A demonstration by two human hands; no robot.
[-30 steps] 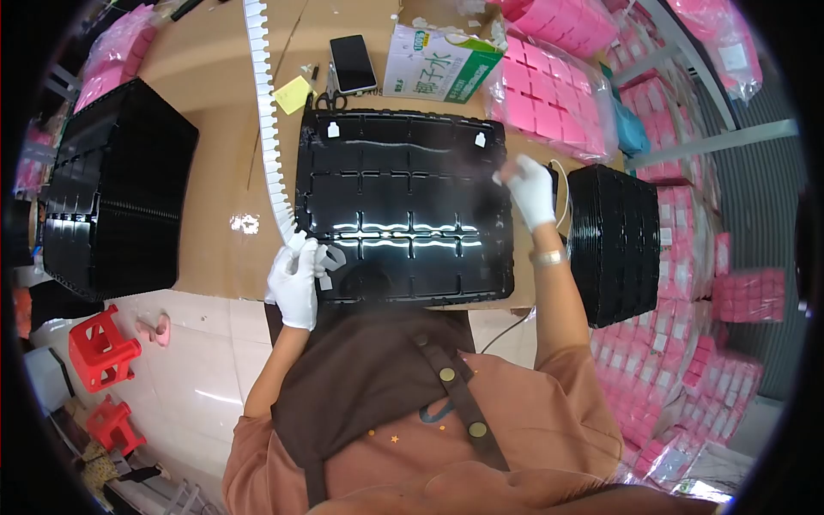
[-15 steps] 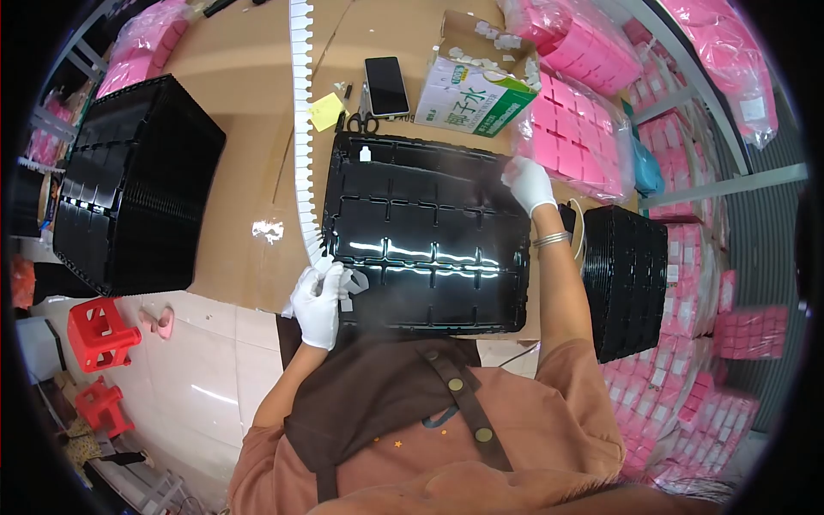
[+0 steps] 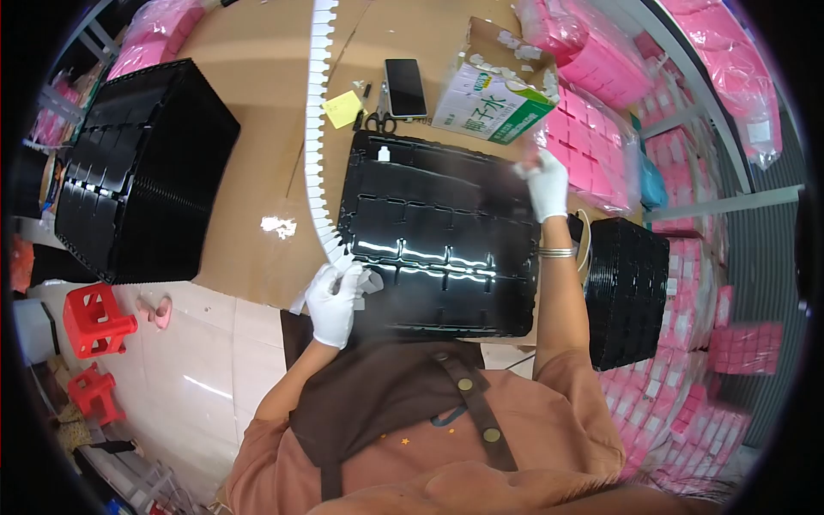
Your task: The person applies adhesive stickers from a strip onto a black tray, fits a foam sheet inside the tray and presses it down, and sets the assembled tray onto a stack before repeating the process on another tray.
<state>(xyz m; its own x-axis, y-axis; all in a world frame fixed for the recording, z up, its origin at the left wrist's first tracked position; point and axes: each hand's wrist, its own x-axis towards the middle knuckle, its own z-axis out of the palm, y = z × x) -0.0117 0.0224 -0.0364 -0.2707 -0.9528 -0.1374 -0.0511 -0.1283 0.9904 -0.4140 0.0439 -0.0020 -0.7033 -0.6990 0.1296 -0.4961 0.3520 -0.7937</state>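
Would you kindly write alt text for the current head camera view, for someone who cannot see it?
A person's white-gloved left hand holds a long notched white strip beside a black plastic tray, while the gloved right hand is near the tray's far right corner. Black tray stacks stand on both sides.

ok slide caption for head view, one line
Gloved left hand holds a white label strip at the left edge of a black plastic tray; right hand near its far-right corner.
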